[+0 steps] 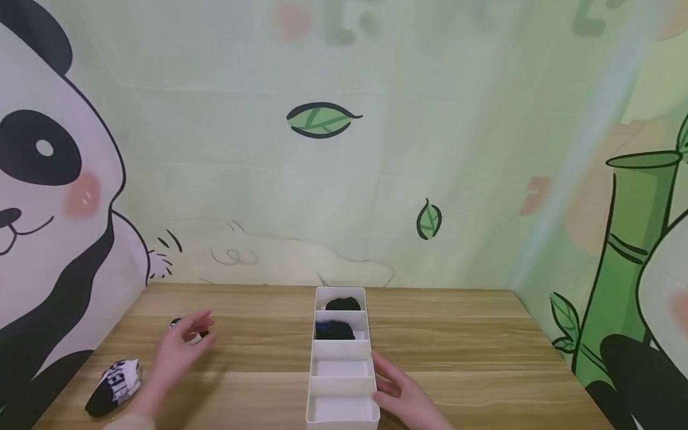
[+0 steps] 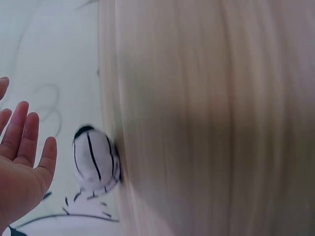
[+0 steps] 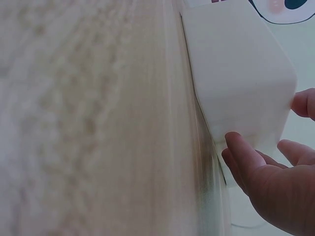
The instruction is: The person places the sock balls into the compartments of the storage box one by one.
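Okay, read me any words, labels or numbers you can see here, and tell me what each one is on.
White lettering on the black-and-white rolled sock near the table's left edge: too blurred to read.
Faded shapes along the top of the wall backdrop: too blurred to tell whether they are letters.
Red marks above the white divided organizer box in the right wrist view: cut off, unreadable.
Nothing else carries text.

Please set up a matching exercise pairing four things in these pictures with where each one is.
1. white divided plastic organizer box
2. black rolled sock
3. black-and-white patterned rolled sock
4. dark blue rolled sock

A. farthest compartment
B. near left part of the table
C. second compartment from the far end
D. against the right hand

Pairs: 1-D, 2-A, 3-B, 4-C
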Demonstrator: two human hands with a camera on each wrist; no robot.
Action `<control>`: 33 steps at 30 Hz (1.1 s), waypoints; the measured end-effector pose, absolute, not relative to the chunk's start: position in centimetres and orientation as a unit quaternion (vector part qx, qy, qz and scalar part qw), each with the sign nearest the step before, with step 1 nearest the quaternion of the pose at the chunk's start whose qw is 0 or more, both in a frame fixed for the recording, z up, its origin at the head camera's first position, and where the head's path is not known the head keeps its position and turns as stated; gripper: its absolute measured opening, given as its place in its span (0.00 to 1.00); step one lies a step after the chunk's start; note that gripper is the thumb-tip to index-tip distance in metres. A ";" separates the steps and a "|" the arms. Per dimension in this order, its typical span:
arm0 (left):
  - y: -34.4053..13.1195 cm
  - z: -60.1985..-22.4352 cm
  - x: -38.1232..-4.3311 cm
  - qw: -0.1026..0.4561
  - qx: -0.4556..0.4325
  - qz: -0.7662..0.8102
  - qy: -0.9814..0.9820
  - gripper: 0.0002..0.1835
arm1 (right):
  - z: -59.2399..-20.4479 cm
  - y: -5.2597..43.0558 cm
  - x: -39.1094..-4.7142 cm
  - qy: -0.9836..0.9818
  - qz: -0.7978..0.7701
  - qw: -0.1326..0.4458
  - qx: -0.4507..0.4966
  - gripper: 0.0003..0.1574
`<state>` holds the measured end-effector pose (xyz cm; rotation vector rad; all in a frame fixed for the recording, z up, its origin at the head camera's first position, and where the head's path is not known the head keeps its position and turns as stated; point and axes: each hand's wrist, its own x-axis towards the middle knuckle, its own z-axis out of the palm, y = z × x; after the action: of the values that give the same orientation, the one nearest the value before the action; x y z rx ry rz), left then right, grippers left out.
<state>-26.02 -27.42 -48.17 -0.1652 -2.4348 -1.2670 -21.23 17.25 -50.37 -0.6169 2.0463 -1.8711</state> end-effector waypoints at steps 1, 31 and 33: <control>-27.9 -48.0 -25.8 0.192 -0.051 -0.447 -0.872 0.27 | -50.4 17.2 -21.2 0.711 -0.652 0.149 -0.217 0.45; -36.5 -47.2 -20.8 0.193 0.160 -0.393 -0.885 0.39 | -49.8 17.2 -21.1 0.713 -0.652 0.157 -0.204 0.45; -36.5 -47.1 -20.7 0.178 0.177 -0.399 -0.882 0.40 | -49.8 17.2 -21.1 0.714 -0.650 0.156 -0.208 0.45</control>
<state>-20.68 -36.45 -47.07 0.4999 -2.4956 -1.1294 -21.14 17.20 -49.80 -0.5943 2.0447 -1.8621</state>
